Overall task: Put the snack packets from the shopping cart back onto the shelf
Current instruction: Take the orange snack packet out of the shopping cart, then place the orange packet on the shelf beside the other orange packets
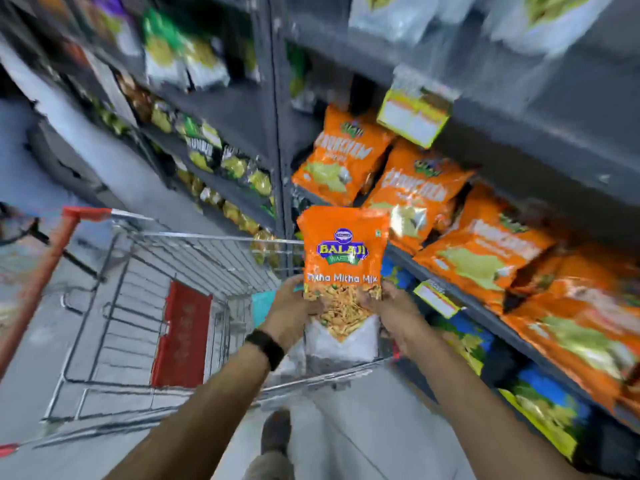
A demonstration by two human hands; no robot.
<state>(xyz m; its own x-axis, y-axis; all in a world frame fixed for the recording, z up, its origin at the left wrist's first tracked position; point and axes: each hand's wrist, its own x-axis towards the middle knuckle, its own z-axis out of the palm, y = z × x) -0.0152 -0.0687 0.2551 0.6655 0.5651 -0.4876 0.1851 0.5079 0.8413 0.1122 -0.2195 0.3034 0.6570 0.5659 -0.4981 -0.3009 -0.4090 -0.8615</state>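
An orange snack packet [343, 258] labelled Tikha Mitha Mix stands upright in the air above the right end of the wire shopping cart [145, 306]. My left hand [294, 306] grips its lower left edge and my right hand [391, 306] grips its lower right edge. The grey shelf [485, 303] runs along the right, and a row of similar orange packets [419, 195] lies on it just beyond the held packet. A teal packet [261, 303] shows in the cart under my left hand.
A red child-seat flap [181, 336] sits inside the cart, and its red handle [38, 271] is at the left. Blue and yellow packets [540, 407] fill the lower shelf. Yellow price tags [414, 116] hang from shelf edges. My shoe [275, 433] is on the grey floor.
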